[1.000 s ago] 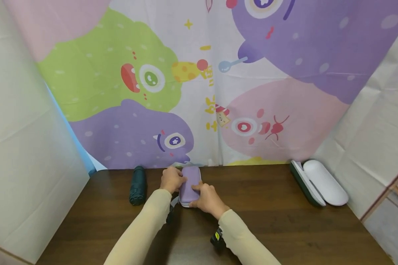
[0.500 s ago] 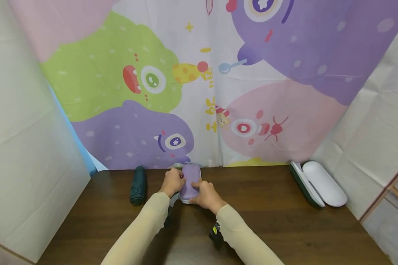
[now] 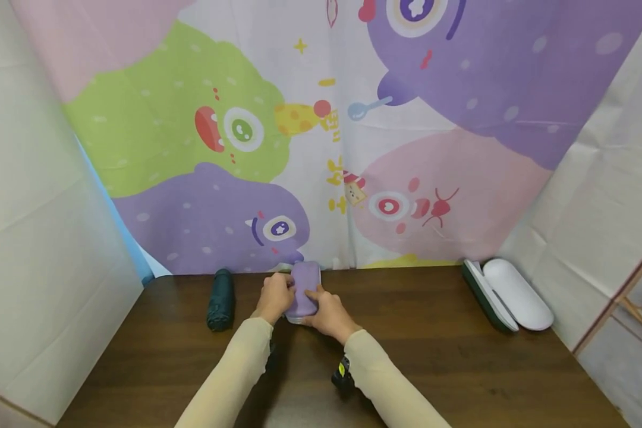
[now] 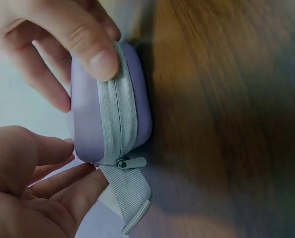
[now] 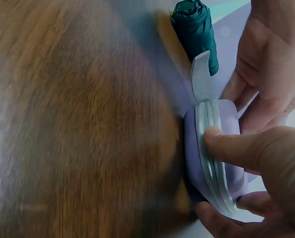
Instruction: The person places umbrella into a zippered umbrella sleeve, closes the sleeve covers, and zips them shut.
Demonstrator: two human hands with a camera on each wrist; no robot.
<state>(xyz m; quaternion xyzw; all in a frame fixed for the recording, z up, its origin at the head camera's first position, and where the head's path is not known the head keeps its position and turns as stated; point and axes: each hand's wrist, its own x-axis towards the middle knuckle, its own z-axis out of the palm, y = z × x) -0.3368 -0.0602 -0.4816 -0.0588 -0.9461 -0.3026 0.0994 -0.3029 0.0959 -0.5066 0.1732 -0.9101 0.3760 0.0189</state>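
A purple zippered hard case (image 3: 304, 282) with a pale grey zipper lies at the back middle of the table, its far end close to the wall cloth. My left hand (image 3: 275, 297) holds its left side, thumb tip against the shell near a grey strap (image 4: 126, 188). The small zipper pull (image 4: 132, 162) hangs free at the strap's base. My right hand (image 3: 329, 312) grips the near right corner. In the right wrist view its thumb (image 5: 232, 146) presses on the zipper band, while other fingers curl round the shell.
A folded dark green umbrella (image 3: 221, 300) lies to the left of the hands. Far right on the wooden table (image 3: 406, 356) sits an open glasses case (image 3: 516, 294), white inside and dark green outside. A cartoon-printed cloth (image 3: 235, 226) hangs along the back edge.
The purple case has slid a little away from the person, toward the back cloth, with both hands following it. The umbrella and the glasses case stay where they were.
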